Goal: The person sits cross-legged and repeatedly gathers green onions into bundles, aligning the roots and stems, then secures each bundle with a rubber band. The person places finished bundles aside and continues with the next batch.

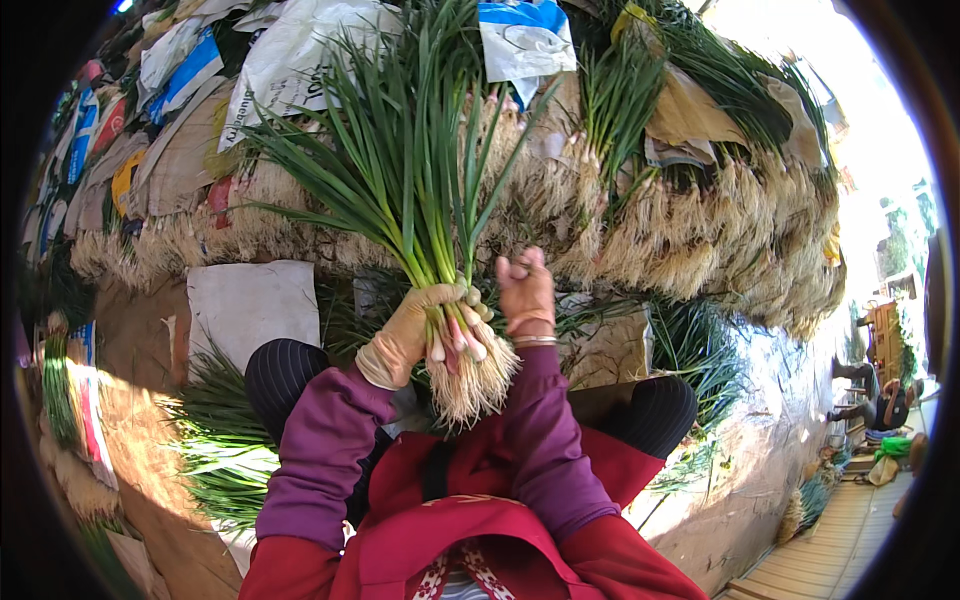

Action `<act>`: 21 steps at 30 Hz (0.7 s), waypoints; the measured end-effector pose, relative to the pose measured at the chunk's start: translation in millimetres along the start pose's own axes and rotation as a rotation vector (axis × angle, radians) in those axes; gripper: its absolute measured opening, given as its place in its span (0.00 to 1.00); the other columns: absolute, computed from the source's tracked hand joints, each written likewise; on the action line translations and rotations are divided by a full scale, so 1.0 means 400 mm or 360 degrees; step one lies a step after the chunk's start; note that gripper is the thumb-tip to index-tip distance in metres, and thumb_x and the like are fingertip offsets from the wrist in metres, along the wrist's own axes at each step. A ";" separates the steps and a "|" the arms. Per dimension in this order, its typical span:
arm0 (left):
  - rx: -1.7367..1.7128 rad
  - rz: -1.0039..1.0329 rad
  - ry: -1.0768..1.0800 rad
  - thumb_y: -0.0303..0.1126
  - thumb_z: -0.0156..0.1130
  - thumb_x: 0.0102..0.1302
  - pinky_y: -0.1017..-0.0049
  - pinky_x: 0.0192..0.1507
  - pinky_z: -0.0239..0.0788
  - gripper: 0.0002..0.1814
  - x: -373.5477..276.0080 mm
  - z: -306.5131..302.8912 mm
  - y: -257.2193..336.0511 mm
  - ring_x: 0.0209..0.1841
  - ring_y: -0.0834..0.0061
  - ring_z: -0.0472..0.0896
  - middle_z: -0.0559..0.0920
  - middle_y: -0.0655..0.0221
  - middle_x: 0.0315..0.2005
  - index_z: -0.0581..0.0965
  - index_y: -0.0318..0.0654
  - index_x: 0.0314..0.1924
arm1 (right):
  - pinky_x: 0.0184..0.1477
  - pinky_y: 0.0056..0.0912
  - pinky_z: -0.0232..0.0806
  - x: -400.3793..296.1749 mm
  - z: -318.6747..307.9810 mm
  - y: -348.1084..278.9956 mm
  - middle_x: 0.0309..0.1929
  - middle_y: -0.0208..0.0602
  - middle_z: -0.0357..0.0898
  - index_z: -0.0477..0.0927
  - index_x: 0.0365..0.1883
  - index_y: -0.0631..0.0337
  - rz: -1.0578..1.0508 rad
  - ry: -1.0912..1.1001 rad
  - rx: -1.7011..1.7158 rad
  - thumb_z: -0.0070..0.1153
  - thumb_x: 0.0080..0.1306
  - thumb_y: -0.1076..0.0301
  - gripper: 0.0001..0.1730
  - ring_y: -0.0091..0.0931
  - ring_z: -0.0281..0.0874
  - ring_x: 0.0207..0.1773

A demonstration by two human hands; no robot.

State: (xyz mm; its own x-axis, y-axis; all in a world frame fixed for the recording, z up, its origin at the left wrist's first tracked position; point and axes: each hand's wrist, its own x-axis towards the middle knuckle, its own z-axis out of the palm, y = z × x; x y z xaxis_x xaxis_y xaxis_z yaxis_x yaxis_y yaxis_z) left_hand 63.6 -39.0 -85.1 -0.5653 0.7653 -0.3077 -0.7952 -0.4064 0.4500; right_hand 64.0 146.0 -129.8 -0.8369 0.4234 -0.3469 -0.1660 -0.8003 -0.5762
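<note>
My left hand (405,330), in a pale thin glove, grips a bunch of green garlic (457,337) just above the bulbs. White and pinkish bulbs and a tuft of long pale roots (472,390) hang below the grip. Long green leaves (405,172) fan out above it, away from me. Just right of the bunch is my right hand (527,292), apart from the stems, its fingers curled. Whether anything small sits in those fingers cannot be seen. A thin bracelet (535,340) circles the right wrist.
A long heap of rooted garlic bunches (675,232) runs across in front, partly covered by plastic sacks (300,60). A pale sheet (251,307) lies left of centre. Loose greens lie beside my left knee (217,442) and right knee (690,360). Another person (889,409) sits far right.
</note>
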 end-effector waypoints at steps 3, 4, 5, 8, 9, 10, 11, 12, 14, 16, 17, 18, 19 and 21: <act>0.0147 0.0064 0.0150 0.32 0.60 0.61 0.67 0.44 0.76 0.13 -0.015 0.005 0.008 0.36 0.65 0.82 0.81 0.61 0.31 0.75 0.30 0.42 | 0.36 0.23 0.71 -0.054 0.031 -0.070 0.24 0.21 0.67 0.74 0.32 0.53 -0.0092 0.0008 -0.1125 0.55 0.69 0.59 0.09 0.18 0.65 0.28; 0.0189 0.0043 0.0161 0.32 0.60 0.61 0.67 0.43 0.77 0.14 0.007 -0.019 -0.007 0.36 0.66 0.82 0.81 0.61 0.32 0.75 0.29 0.42 | 0.34 0.19 0.68 -0.030 0.023 -0.079 0.28 0.26 0.71 0.75 0.33 0.57 -0.0191 -0.0206 -0.1535 0.58 0.67 0.61 0.10 0.19 0.68 0.32; 0.0230 0.0022 0.0172 0.32 0.60 0.61 0.68 0.41 0.77 0.14 0.026 -0.040 -0.020 0.36 0.67 0.82 0.81 0.60 0.32 0.75 0.29 0.43 | 0.33 0.20 0.67 -0.024 0.007 -0.076 0.29 0.28 0.72 0.74 0.33 0.58 -0.0392 -0.0195 -0.1688 0.58 0.67 0.62 0.10 0.19 0.68 0.32; 0.0290 0.0021 0.0213 0.32 0.59 0.63 0.68 0.23 0.74 0.13 0.022 -0.010 -0.020 0.22 0.66 0.80 0.81 0.59 0.25 0.76 0.28 0.41 | 0.32 0.31 0.65 -0.113 0.149 -0.051 0.30 0.35 0.74 0.73 0.33 0.60 -0.0960 -0.0281 -0.2104 0.59 0.65 0.62 0.12 0.26 0.70 0.32; 0.0332 0.0018 0.0241 0.31 0.58 0.63 0.68 0.19 0.73 0.12 0.019 -0.004 -0.020 0.19 0.65 0.79 0.80 0.58 0.23 0.76 0.27 0.40 | 0.36 0.37 0.67 -0.121 0.173 -0.036 0.30 0.41 0.73 0.73 0.33 0.62 -0.1079 -0.0242 -0.2390 0.60 0.64 0.62 0.13 0.36 0.72 0.33; 0.0359 0.0062 0.0351 0.31 0.58 0.64 0.68 0.14 0.69 0.11 0.024 -0.006 -0.032 0.13 0.63 0.76 0.80 0.57 0.20 0.77 0.27 0.36 | 0.36 0.38 0.67 -0.116 0.176 -0.020 0.30 0.43 0.73 0.73 0.33 0.63 -0.1209 -0.0233 -0.2473 0.60 0.63 0.62 0.13 0.39 0.72 0.34; 0.0339 0.0107 0.0382 0.31 0.57 0.64 0.68 0.14 0.68 0.11 0.022 -0.003 -0.040 0.13 0.63 0.76 0.80 0.56 0.20 0.77 0.27 0.36 | 0.37 0.39 0.68 -0.111 0.175 -0.011 0.30 0.46 0.72 0.73 0.32 0.63 -0.1339 -0.0219 -0.2554 0.60 0.63 0.62 0.13 0.42 0.72 0.36; 0.0316 0.0149 0.0406 0.31 0.57 0.65 0.68 0.14 0.68 0.10 0.024 0.001 -0.047 0.14 0.63 0.77 0.80 0.56 0.20 0.77 0.28 0.35 | 0.37 0.41 0.68 -0.122 0.178 -0.017 0.31 0.46 0.73 0.73 0.33 0.63 -0.1345 -0.0218 -0.2597 0.58 0.63 0.64 0.11 0.44 0.73 0.37; 0.0365 0.0130 0.0472 0.30 0.56 0.65 0.67 0.13 0.67 0.10 0.032 -0.014 -0.042 0.14 0.62 0.77 0.79 0.56 0.18 0.77 0.28 0.35 | 0.37 0.40 0.68 -0.124 0.166 0.004 0.32 0.45 0.73 0.74 0.35 0.63 -0.1600 -0.0339 -0.2371 0.57 0.63 0.69 0.07 0.43 0.73 0.36; 0.0379 0.0104 0.0503 0.33 0.55 0.66 0.66 0.12 0.67 0.12 0.037 -0.026 -0.045 0.13 0.62 0.76 0.78 0.54 0.17 0.77 0.28 0.35 | 0.37 0.38 0.67 -0.142 0.154 0.016 0.31 0.44 0.71 0.75 0.38 0.63 -0.1679 -0.0454 -0.2144 0.56 0.64 0.72 0.06 0.42 0.73 0.34; 0.0413 0.0023 0.0449 0.34 0.55 0.67 0.67 0.12 0.68 0.13 0.030 -0.015 -0.031 0.13 0.62 0.76 0.79 0.54 0.18 0.77 0.28 0.34 | 0.34 0.32 0.66 -0.128 0.110 0.049 0.28 0.37 0.71 0.74 0.35 0.62 -0.1316 -0.0396 -0.1831 0.52 0.68 0.69 0.05 0.33 0.71 0.29; 0.0482 -0.0047 0.0391 0.36 0.54 0.67 0.67 0.14 0.70 0.14 0.023 -0.007 -0.015 0.14 0.62 0.76 0.79 0.54 0.18 0.77 0.29 0.33 | 0.33 0.27 0.64 -0.133 0.111 0.039 0.27 0.31 0.70 0.74 0.35 0.60 -0.0826 -0.0418 -0.1482 0.50 0.71 0.66 0.07 0.25 0.68 0.28; 0.0403 0.0010 0.0351 0.36 0.53 0.67 0.67 0.18 0.74 0.14 0.040 -0.033 -0.031 0.17 0.61 0.79 0.79 0.55 0.21 0.76 0.30 0.34 | 0.32 0.21 0.61 -0.138 0.112 0.028 0.26 0.25 0.68 0.73 0.35 0.58 -0.0349 -0.0430 -0.1114 0.47 0.73 0.64 0.09 0.17 0.65 0.28; 0.0179 -0.0033 0.0368 0.36 0.54 0.67 0.66 0.21 0.74 0.13 0.033 -0.023 -0.035 0.20 0.61 0.80 0.80 0.55 0.24 0.75 0.30 0.36 | 0.27 0.20 0.57 -0.092 0.074 0.010 0.24 0.21 0.67 0.70 0.29 0.53 0.0105 -0.0145 -0.0145 0.43 0.74 0.62 0.12 0.16 0.58 0.21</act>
State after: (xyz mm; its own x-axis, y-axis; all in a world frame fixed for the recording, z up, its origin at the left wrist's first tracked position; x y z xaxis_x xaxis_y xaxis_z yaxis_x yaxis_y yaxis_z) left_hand 65.4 -27.7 -103.3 -0.5944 0.6334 -0.4955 -0.7851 -0.3238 0.5280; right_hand 78.6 114.8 -97.4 -0.8891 0.3272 -0.3201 -0.0643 -0.7816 -0.6205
